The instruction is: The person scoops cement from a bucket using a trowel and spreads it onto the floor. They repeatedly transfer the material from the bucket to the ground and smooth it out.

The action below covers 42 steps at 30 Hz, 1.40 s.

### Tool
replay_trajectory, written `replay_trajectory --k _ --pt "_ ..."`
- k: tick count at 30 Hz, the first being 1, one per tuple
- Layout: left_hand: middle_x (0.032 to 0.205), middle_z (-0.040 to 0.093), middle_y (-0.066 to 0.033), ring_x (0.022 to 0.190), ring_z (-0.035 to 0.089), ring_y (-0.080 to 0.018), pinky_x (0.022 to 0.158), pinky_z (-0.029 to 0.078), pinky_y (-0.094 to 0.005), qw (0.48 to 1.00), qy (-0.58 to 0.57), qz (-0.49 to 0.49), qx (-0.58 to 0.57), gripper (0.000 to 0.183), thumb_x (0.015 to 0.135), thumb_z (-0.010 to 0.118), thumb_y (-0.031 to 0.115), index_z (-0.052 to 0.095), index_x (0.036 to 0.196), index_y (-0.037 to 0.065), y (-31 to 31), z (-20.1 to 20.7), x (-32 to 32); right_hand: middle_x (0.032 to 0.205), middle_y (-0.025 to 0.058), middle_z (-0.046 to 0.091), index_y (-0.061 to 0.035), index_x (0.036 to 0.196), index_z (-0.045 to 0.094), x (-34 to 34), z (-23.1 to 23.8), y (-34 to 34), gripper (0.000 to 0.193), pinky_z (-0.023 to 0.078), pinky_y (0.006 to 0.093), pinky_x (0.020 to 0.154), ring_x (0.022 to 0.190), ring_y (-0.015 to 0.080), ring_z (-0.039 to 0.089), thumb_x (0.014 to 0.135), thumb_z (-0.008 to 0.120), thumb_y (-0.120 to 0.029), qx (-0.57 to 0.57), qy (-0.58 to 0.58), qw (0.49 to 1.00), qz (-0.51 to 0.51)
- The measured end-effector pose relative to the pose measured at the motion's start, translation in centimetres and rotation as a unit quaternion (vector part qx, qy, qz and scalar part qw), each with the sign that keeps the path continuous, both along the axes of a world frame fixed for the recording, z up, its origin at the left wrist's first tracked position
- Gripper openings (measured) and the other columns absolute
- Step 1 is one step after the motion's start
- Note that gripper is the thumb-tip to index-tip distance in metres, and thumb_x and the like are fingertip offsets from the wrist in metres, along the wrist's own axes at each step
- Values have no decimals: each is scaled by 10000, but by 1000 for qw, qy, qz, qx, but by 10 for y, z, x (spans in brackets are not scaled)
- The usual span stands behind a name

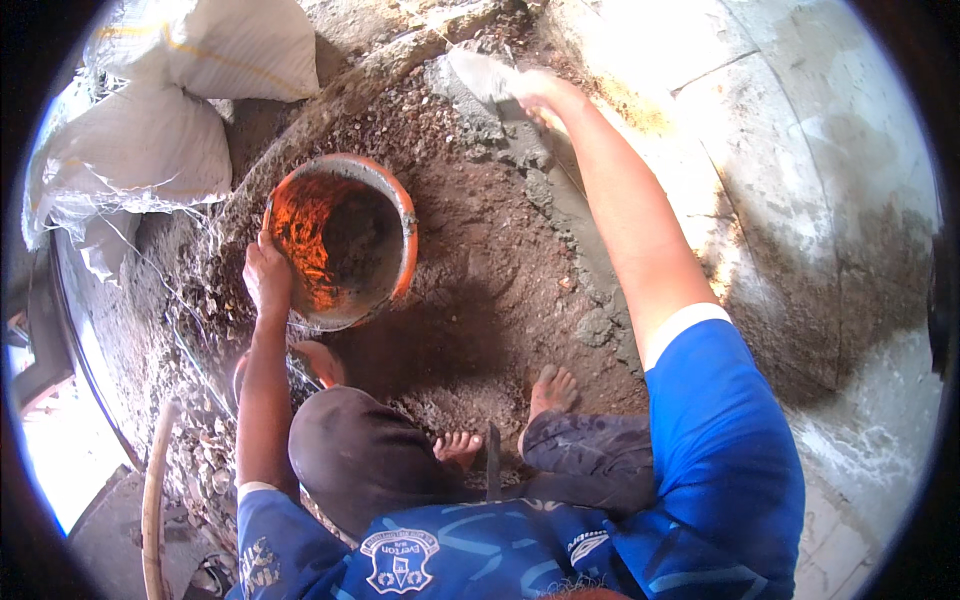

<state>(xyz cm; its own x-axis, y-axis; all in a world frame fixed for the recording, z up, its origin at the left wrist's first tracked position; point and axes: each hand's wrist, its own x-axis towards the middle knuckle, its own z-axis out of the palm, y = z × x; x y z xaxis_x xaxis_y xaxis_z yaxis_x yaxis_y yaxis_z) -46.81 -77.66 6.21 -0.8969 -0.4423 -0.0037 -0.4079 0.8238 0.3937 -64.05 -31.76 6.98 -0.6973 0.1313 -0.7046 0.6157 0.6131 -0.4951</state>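
Observation:
My left hand point(268, 272) is closed on the rim of an orange bucket point(411, 245), its thumb and fingers over the edge. The bucket tilts, and grey mortar point(366, 225) lies inside it. At the far end of my stretched arm, my right hand point(540, 95) grips a trowel point(480, 75), whose pale blade is washed out by glare and points left. Under and beside the blade lies wet grey mortar point(470, 112). A strip of mortar point(570, 215) runs from there toward me along the wall's foot.
White woven sacks point(160, 140) are piled at the far left. A second orange container point(318, 362) stands behind my left forearm. A bent wooden stick point(158, 490) lies at the lower left. Grey wall panels point(780, 200) rise on the right. My bare feet point(552, 390) stand on gravelly soil.

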Motion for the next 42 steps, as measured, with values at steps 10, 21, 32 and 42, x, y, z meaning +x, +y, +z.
replay_trajectory --k 10,21,32,42 --pt "925 604 -304 888 566 -482 765 420 -541 1000 -13 0 12 530 964 371 445 602 954 -31 6 10 4 783 206 640 33 887 631 115 32 87 470 488 436 656 710 286 624 943 403 -375 155 -61 922 350" --pt "900 610 -296 857 571 -480 761 423 -545 1000 -3 -18 -24 524 964 359 429 608 944 -32 -2 1 3 613 75 594 -7 839 619 44 -16 64 443 424 325 457 498 153 552 930 439 -401 152 46 976 146" --pt "875 613 -285 846 578 -478 764 428 -547 1000 3 -21 -20 500 965 359 408 592 886 -27 4 1 5 553 19 504 -99 881 565 131 -32 132 232 415 326 364 427 147 493 862 527 -327 -87 -19 989 -117" --pt "856 612 -293 830 580 -481 749 435 -549 999 -5 -29 -44 509 971 351 408 582 878 -35 0 3 2 589 104 582 -30 740 613 71 -31 49 418 439 357 453 451 196 530 899 461 -386 172 151 954 196"
